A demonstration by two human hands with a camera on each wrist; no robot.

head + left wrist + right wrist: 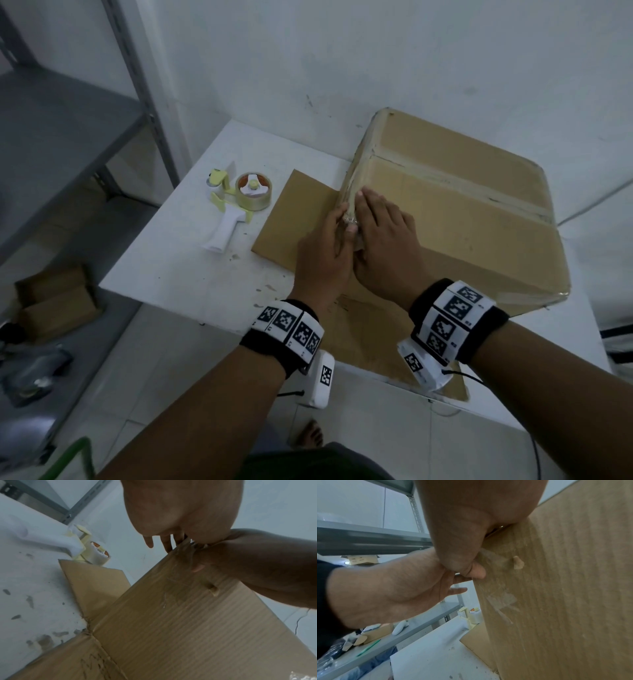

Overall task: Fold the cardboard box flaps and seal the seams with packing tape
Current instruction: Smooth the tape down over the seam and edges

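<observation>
A brown cardboard box [462, 205] stands on the white table [171, 260], its top flaps closed. Clear tape runs along the centre seam and along the top left edge [358, 168]. My left hand [325, 246] lies with straight fingers against the box's left side [188, 615], just under that edge. My right hand [383, 233] lies flat on the top, and its thumb [462, 550] reaches over the edge onto the side beside my left hand [393, 588]. A shiny wrinkle of tape [351, 221] shows between the two hands. The tape dispenser [239, 202] lies on the table to the left, untouched.
A flat cardboard flap [298, 212] spreads over the table from the box's base toward the dispenser. A grey metal shelf [68, 130] stands at the left, with small cardboard boxes [54, 301] on the floor below. The wall is close behind the box.
</observation>
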